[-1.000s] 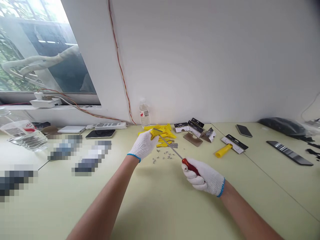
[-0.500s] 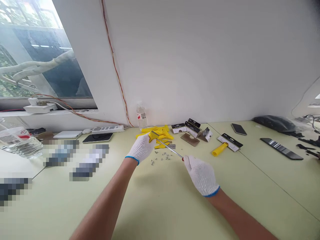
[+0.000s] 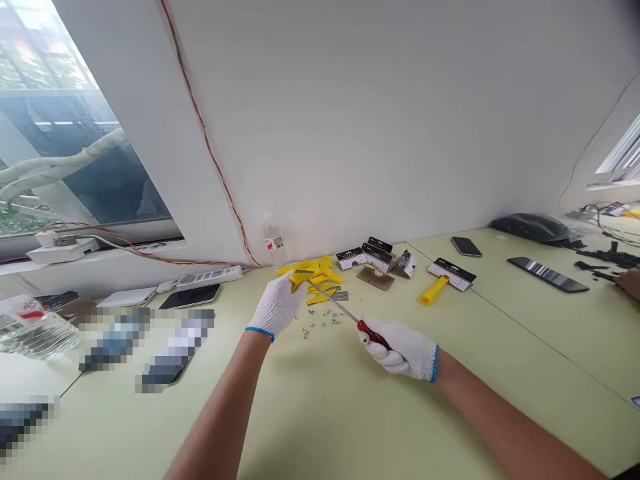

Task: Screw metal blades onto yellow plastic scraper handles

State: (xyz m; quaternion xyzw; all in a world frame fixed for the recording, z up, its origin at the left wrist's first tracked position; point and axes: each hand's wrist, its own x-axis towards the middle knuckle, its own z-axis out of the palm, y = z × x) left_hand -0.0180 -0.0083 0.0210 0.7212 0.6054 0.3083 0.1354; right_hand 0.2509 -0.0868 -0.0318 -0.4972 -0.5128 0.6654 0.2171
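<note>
My left hand (image 3: 277, 307), in a white knit glove with a blue cuff, grips a yellow plastic scraper body (image 3: 300, 280). My right hand (image 3: 403, 350), gloved the same way, holds a red-handled screwdriver (image 3: 373, 335). Its thin steel shaft (image 3: 333, 302) reaches across to the yellow piece, with the tip at or very near it. Below the hands lie several small metal screws (image 3: 320, 321). Behind my left hand is a heap of yellow scraper parts (image 3: 320, 272), with a few steel blades (image 3: 340, 295) at its edge.
On the pale green table (image 3: 320, 413) stand a water bottle (image 3: 275, 243), carded scrapers (image 3: 364, 257), a yellow-handled scraper (image 3: 434, 289) and a power strip (image 3: 210, 277). Phones, blurred objects and black scraps lie further out. Another person's hand (image 3: 630, 283) shows at the right edge.
The view has tilted and shifted, moving the table leftward in the picture. My right hand has rolled, showing the red handle again. The left hand still grips the yellow piece.
</note>
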